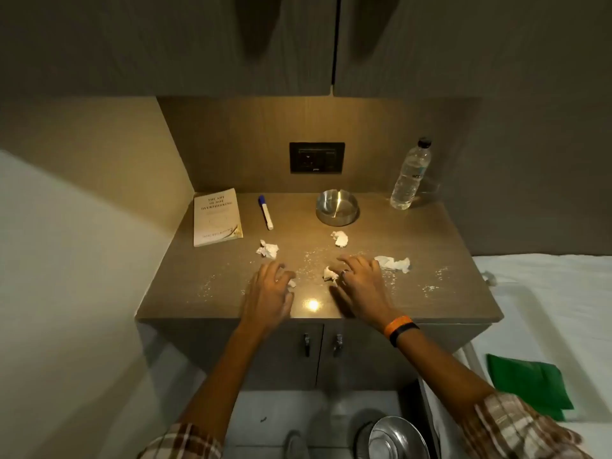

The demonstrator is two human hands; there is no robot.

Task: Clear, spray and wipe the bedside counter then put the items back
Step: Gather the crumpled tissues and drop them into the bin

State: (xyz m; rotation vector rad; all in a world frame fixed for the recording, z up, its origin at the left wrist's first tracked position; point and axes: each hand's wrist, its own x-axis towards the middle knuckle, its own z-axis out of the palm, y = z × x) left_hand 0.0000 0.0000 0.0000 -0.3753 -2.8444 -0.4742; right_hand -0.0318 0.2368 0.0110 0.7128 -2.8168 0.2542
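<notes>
The brown bedside counter (440, 240) carries a white book (217, 217) at the back left, a blue-capped marker (265, 212), a steel ashtray (337, 207) and a clear water bottle (410, 173) at the back right. Crumpled tissues lie at the left (267, 249), the centre (340, 238) and the right (394, 263). White crumbs (311, 260) are scattered across the front half. My left hand (270, 289) hovers with fingers apart over a tiny paper scrap (291, 283). My right hand (361, 279) lies spread, its thumb side touching a small tissue ball (329, 274).
A black socket plate (317, 158) sits on the back wall under the overhanging upper cabinets (298, 44). Two cupboard doors with handles (306, 344) are below the counter. The white bed (546, 293) with a green cloth (530, 382) is at the right. A steel container (397, 438) stands on the floor.
</notes>
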